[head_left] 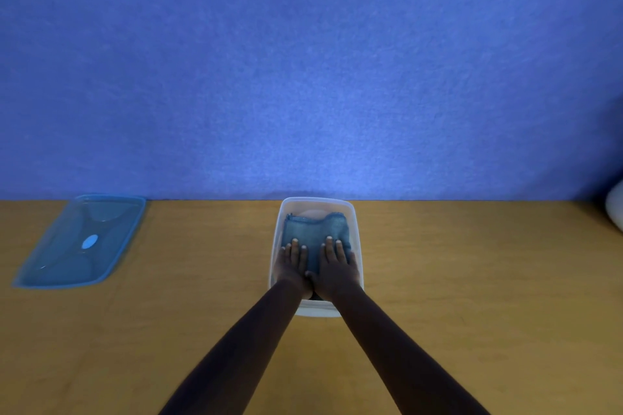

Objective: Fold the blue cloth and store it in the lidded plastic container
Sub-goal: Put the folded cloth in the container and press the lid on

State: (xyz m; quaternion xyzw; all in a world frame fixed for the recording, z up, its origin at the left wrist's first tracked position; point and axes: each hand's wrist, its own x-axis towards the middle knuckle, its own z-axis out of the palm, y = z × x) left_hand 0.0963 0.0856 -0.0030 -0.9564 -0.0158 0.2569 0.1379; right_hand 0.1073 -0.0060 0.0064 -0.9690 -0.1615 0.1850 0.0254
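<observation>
Now the blue cloth (315, 232) is folded up small and lies inside the clear plastic container (356, 229). The container sits on the wooden surface (472, 280), at the far edge, right up against the blue wall (303, 61) at 12 o'clock.

Both hands are inside the container, flat on top of the cloth. The left hand (292, 266) is at 9 o'clock on the cloth and the right hand (337, 264) is at 3 o'clock. Their thumbs touch in the middle. The fingers (328, 248) are stretched out straight and point to 12 o'clock. They are not gripping anything; they just lie flat on the cloth. Some of the cloth shows past the fingertips.

The blue lid (81, 242) lies flat on the surface, well apart from the container, out at 9 o'clock. It has a pale oval spot in its middle.

A white round thing (615, 209) peeks in at 3 o'clock. I cannot tell what it is.
</observation>
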